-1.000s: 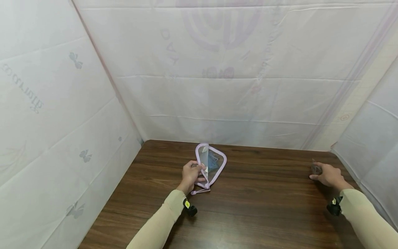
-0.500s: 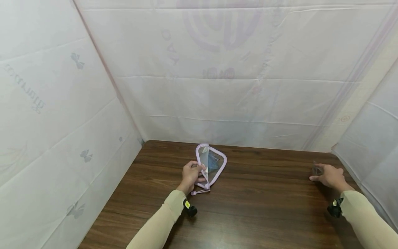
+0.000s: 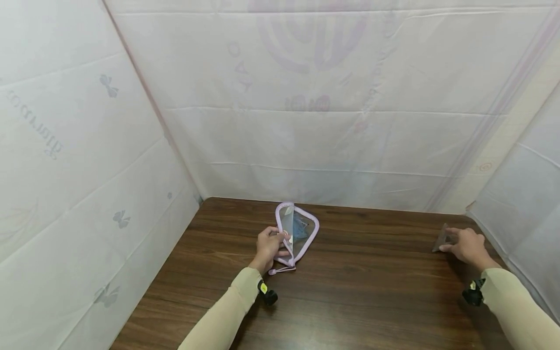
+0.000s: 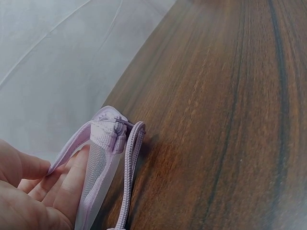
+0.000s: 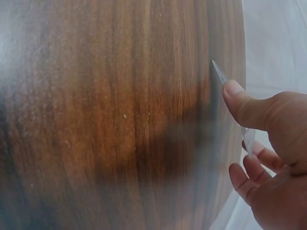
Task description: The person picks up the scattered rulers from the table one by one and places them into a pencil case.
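Note:
A small see-through zip pouch point(image 3: 287, 218) with lilac edging lies at the far middle of the table, its mouth spread apart. My left hand point(image 3: 267, 248) holds one edge of the mouth between thumb and fingers, as the left wrist view shows. Something blue and see-through point(image 3: 299, 228) shows inside the pouch. A lilac pull cord point(image 4: 127, 182) hangs from the zip end. Far to the right, my right hand point(image 3: 467, 248) pinches a clear plastic set square point(image 3: 441, 238) between thumb and fingers, tilted up on edge. Its pointed corner sticks out past the thumb in the right wrist view.
The dark wood-grain table point(image 3: 350, 291) has rounded far corners. White printed sheeting point(image 3: 306, 146) hangs behind it, with more along the left and right sides. A small camera point(image 3: 268, 294) is strapped to the left wrist, another camera point(image 3: 472, 291) to the right.
The set square in my right hand has turned, so its straight slanted edge now shows beyond the fingers. My left hand and the pouch have stayed in place.

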Demonstrator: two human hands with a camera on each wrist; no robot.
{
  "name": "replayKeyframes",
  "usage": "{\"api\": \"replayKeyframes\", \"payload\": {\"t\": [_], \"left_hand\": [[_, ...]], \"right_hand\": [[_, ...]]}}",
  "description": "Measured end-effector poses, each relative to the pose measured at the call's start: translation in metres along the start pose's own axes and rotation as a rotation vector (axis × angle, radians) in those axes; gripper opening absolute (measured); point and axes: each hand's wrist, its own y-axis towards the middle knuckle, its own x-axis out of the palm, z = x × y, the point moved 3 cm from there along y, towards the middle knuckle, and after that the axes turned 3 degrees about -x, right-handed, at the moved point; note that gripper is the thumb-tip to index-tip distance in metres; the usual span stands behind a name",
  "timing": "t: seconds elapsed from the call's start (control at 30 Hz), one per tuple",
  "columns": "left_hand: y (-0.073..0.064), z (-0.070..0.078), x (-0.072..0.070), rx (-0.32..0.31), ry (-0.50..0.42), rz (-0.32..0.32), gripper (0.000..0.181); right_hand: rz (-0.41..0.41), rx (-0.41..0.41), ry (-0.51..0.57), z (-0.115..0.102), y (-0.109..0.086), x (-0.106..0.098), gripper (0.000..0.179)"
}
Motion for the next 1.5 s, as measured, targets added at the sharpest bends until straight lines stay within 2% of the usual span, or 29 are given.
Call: {"api": "replayKeyframes", "payload": {"t": [0.27,0.6,1.03,1.3,1.5], "left_hand": [[-0.014,0.015,0.003,-0.008,0.03,-0.02,0.019],[0.0,-0.003,0.001,0.011,0.0,0.004,0.018],[0.0,-0.002,0.0,0.01,0.012,-0.003,0.02],[0.0,-0.005,-0.001,0.016,-0.001,0.031,0.015],[0.001,-0.005,-0.002,0.016,0.007,0.03,0.016]], "right_hand": [[0.046,0.041,0.069,-0.002,-0.003,-0.003,0.055],[0.077,0.036,0.112,-0.005,-0.006,-0.006,0.052],[0.163,-0.044,0.142,-0.013,-0.004,-0.007,0.043],[0.161,-0.026,0.178,-0.019,0.001,-0.009,0.041],[0.15,0.002,0.219,-0.022,0.002,-0.011,0.043]]}}
